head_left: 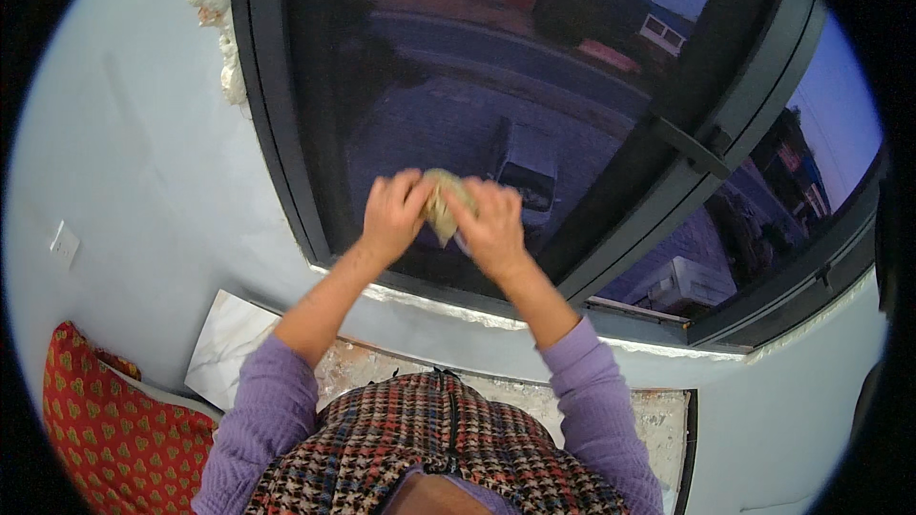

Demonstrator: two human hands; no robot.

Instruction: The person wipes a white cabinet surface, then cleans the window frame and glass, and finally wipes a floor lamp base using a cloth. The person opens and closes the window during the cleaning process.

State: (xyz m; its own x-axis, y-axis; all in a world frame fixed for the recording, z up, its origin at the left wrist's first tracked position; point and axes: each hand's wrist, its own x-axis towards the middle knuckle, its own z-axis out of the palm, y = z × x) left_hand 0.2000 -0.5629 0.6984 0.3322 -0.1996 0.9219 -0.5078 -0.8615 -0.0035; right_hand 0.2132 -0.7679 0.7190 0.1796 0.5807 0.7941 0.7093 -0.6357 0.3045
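Note:
A crumpled yellowish-beige cloth (442,198) is bunched between my two hands, in front of the dark window pane (420,114). My left hand (393,215) grips its left side, thumb and fingers closed on it. On the other side my right hand (494,224) holds the cloth with bent fingers. A small corner of fabric hangs down between the hands. Both forearms reach up and forward, with purple sleeves pushed back toward the elbows. Whether the cloth touches the glass I cannot tell.
A dark grey window frame (277,124) surrounds the pane, with a handle (692,145) on its right upright. Rough foam and plaster line the sill edge (429,305). At lower left are a red patterned cushion (124,429) and a marbled white panel (229,343). A wall socket (64,243) sits at left.

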